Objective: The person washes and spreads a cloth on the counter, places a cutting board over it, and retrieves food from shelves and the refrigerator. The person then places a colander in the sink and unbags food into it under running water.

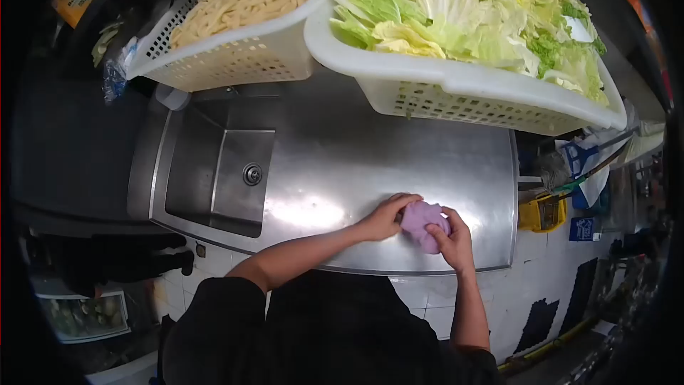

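A purple cloth [423, 222] is sitting bunched between both grips: the right hand [456, 241] is clasping it, the left hand [387, 220] apparently holding its opposite side. Even pressure should be keeping folds gathered; the steel counter [356, 153] is spreading underneath.

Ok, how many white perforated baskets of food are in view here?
2. The basket of pale strips is at upper left, beyond the sink; the basket of leafy greens is at upper right. Others could be hidden at the dark edges.
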Motion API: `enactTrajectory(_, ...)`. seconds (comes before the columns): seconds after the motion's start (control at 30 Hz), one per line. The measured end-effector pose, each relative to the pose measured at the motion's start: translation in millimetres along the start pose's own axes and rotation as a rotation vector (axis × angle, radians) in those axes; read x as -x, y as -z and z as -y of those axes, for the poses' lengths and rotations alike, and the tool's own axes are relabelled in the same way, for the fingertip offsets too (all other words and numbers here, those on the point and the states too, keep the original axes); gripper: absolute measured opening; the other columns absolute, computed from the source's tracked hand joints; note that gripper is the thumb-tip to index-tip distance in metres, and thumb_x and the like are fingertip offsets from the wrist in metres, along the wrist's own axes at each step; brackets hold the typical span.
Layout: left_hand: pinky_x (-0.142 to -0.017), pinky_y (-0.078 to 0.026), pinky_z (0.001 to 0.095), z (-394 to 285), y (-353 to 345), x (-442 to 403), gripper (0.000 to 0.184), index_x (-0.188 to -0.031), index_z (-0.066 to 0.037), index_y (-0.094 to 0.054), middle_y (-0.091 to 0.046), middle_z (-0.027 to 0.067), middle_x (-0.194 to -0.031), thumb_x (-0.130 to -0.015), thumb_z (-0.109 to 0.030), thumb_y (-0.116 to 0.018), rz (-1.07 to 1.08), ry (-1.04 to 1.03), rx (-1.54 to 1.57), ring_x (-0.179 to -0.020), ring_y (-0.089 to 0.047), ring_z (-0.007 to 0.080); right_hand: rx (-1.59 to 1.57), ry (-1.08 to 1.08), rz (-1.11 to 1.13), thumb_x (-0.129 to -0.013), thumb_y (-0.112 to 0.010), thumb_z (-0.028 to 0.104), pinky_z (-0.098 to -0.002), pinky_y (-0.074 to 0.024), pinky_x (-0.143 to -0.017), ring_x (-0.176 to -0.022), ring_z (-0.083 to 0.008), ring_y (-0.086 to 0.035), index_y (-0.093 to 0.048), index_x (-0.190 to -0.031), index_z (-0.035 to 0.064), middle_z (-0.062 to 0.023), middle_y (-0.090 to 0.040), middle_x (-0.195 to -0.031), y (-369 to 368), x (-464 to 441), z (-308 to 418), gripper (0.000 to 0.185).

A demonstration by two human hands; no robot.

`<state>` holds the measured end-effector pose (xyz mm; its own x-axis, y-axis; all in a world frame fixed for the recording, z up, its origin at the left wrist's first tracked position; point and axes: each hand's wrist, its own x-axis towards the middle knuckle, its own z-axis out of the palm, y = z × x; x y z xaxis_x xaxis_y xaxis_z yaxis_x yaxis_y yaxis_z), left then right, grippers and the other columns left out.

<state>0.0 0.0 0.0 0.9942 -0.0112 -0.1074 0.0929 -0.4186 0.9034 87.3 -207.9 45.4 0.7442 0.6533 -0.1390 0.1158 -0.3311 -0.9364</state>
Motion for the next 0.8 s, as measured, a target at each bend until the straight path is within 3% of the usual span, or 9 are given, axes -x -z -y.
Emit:
enactTrajectory(0.07,-0.077,-0.051,0.0287,-2,6,-7,0.036,-0.12,-0.003,-0.06,-0.065,0.0117,-0.103,-0.085,0.001,-0.061,-0.05,0.051,0.359,-0.089,-0.063,0.0181,-0.211,-0.165,-0.038,-0.085,-0.072,0.007,-0.0203,-0.0463,-0.063,-0.069,-0.0077,-0.058,-0.065,-0.102,0.0024,-0.0057,-0.066,-0.081,1,5,34,0.02)
enactTrajectory(0.17,-0.064,-0.049,0.026,4,-9,-21,0.027,-0.114,-0.001,-0.062,-0.066,0.008,-0.089,-0.088,0.002,-0.054,-0.271,-0.075,0.249,-0.073,-0.06,0.0124,-0.139,-0.231,-0.08,-0.083,-0.073,0.004,-0.0205,-0.0441,-0.06,-0.067,-0.0063,-0.056,-0.065,-0.096,0.0009,-0.0023,-0.065,-0.077,53,11,21,0.016)
enactTrajectory(0.37,-0.06,-0.049,0.0274,44,5,-21,0.013,-0.094,-0.002,-0.063,-0.062,0.0053,-0.081,-0.092,-0.013,-0.056,-0.359,0.435,0.571,-0.068,-0.057,0.0117,-0.19,-0.151,-0.322,-0.088,-0.069,0.01,-0.0247,-0.0452,-0.058,-0.063,-0.0103,-0.058,-0.065,-0.095,-0.0006,-0.0057,-0.066,-0.072,102,1,-7,0.014)
enactTrajectory(0.43,-0.064,-0.05,0.0289,51,-5,-16,0.02,-0.096,0.0,-0.064,-0.065,0.0068,-0.081,-0.094,-0.019,-0.058,-0.262,0.414,0.493,-0.07,-0.059,0.0136,0.563,-0.292,-0.342,-0.089,-0.064,0.012,-0.0313,-0.0474,-0.06,-0.061,-0.0203,-0.061,-0.064,-0.097,-0.0026,-0.0155,-0.066,-0.073,113,-7,-36,0.016)
enactTrajectory(0.57,-0.069,-0.05,0.0316,58,-10,8,0.022,-0.096,0.0,-0.065,-0.066,0.0074,-0.081,-0.094,-0.021,-0.059,-0.199,0.297,0.337,-0.071,-0.061,0.0153,0.751,-0.183,-0.666,-0.091,-0.062,0.035,-0.038,-0.0488,-0.084,-0.095,-0.0361,-0.064,-0.054,-0.124,-0.0083,-0.0295,-0.064,-0.104,126,5,-141,0.055)
enactTrajectory(0.63,-0.072,-0.05,0.0336,68,-5,28,0.021,-0.095,0.0,-0.065,-0.066,0.008,-0.082,-0.094,-0.02,-0.058,-0.16,0.35,0.35,-0.074,-0.062,0.0176,0.732,-0.331,-0.703,-0.088,-0.058,0.055,-0.0422,-0.039,-0.102,-0.118,-0.0407,-0.051,-0.032,-0.142,-0.0109,-0.0334,-0.051,-0.128,85,-1,-182,0.089)
enactTrajectory(0.67,-0.072,-0.05,0.0334,72,-1,42,0.02,-0.096,-0.001,-0.065,-0.066,0.0081,-0.082,-0.094,-0.019,-0.057,-0.174,0.324,0.299,-0.075,-0.062,0.0177,0.836,-0.647,-0.608,-0.086,-0.052,0.065,-0.0484,-0.0285,-0.11,-0.131,-0.0437,-0.037,-0.014,-0.147,-0.0116,-0.0334,-0.036,-0.142,49,-8,-162,0.105)
enactTrajectory(0.73,-0.072,-0.051,0.0327,90,4,75,0.02,-0.098,-0.001,-0.065,-0.066,0.0091,-0.083,-0.094,-0.02,-0.059,-0.246,0.187,0.275,-0.076,-0.063,0.0172,1.094,-0.661,-0.794,-0.091,-0.045,0.059,-0.0526,-0.0269,-0.11,-0.134,-0.045,-0.032,-0.012,-0.147,-0.0121,-0.033,-0.028,-0.147,-7,-46,-167,0.096)
enactTrajectory(0.8,-0.073,-0.05,0.031,76,26,112,0.017,-0.099,-0.002,-0.064,-0.066,0.0063,-0.085,-0.094,-0.018,-0.06,-0.301,0.341,0.318,-0.078,-0.062,0.0149,1.194,-0.553,-0.95,-0.093,-0.043,0.052,-0.0509,-0.0294,-0.11,-0.132,-0.0447,-0.036,-0.015,-0.146,-0.0115,-0.0332,-0.03,-0.145,-29,-103,-174,0.088)
